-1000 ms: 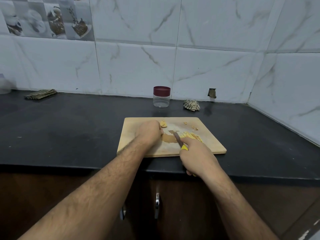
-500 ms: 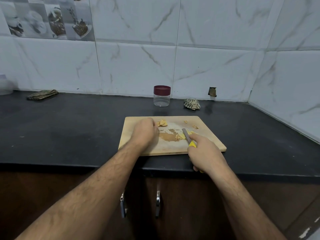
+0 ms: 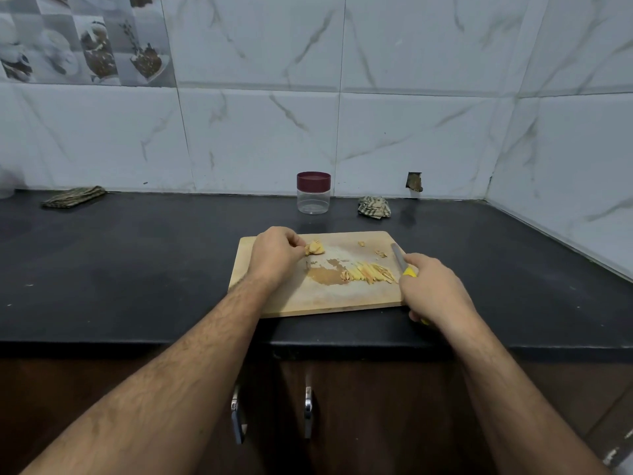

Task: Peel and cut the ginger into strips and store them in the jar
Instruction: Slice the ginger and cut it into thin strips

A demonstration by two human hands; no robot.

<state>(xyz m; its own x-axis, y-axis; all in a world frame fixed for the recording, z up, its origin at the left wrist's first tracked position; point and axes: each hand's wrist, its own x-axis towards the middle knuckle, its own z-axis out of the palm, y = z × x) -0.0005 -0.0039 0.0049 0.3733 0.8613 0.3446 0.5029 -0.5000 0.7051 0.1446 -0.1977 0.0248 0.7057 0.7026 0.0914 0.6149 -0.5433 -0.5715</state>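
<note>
Head: knife (image 3: 397,256) handle (mostly) hidden

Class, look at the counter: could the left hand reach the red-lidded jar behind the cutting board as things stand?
Probably yes. The left hand is at the board's far edge, and only bare counter lies between it and the jar, though its fingers are on a ginger chunk.
</note>
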